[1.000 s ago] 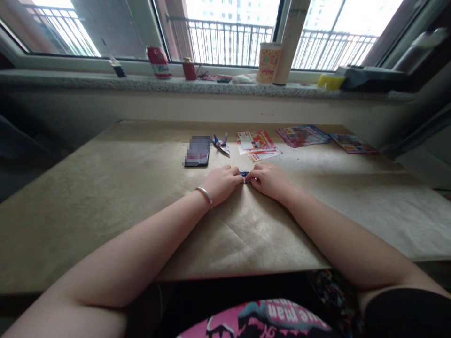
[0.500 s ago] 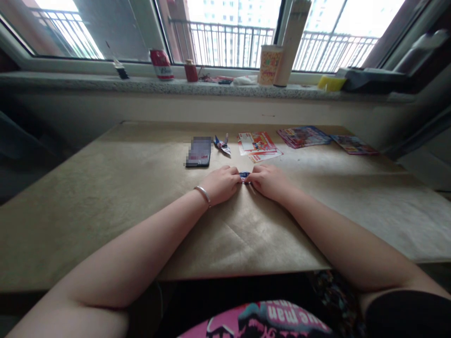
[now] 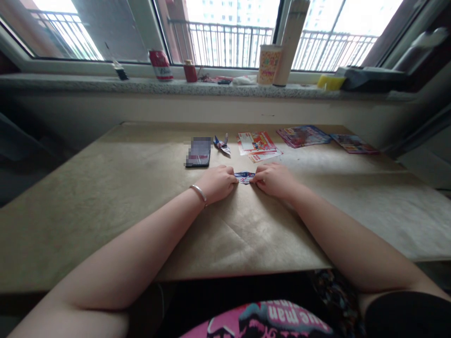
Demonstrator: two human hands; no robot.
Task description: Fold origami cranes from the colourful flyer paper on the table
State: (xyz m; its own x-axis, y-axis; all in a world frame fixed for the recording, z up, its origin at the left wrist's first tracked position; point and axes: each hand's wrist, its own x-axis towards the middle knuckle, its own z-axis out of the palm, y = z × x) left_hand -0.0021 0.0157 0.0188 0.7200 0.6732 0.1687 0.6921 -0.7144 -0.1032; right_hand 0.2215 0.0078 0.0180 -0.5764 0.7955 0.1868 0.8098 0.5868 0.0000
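A small folded piece of printed paper (image 3: 244, 177), blue and white with some red, lies on the table between my hands. My left hand (image 3: 219, 182) pinches its left end with thumb and fingers. At the opposite end my right hand (image 3: 274, 179) grips the paper the same way. The middle of the paper shows between them, with a point facing toward me; my fingers cover both ends. Just beyond stands a folded paper crane (image 3: 222, 145) in similar blue and white print. Beside the crane lies a phone (image 3: 199, 152), its screen blurred.
Red-and-white printed sheets (image 3: 259, 143) lie behind my right hand. Farther right are a stack of colourful sheets (image 3: 303, 136) and another stack (image 3: 354, 143). A can (image 3: 160, 65), a red bottle (image 3: 190, 72), a paper cup (image 3: 269, 65) and a yellow sponge (image 3: 331, 83) stand on the windowsill (image 3: 141, 85).
My hands have moved slightly apart along the folded paper, left hand leftward and right hand rightward. More of the paper's middle now shows between them.
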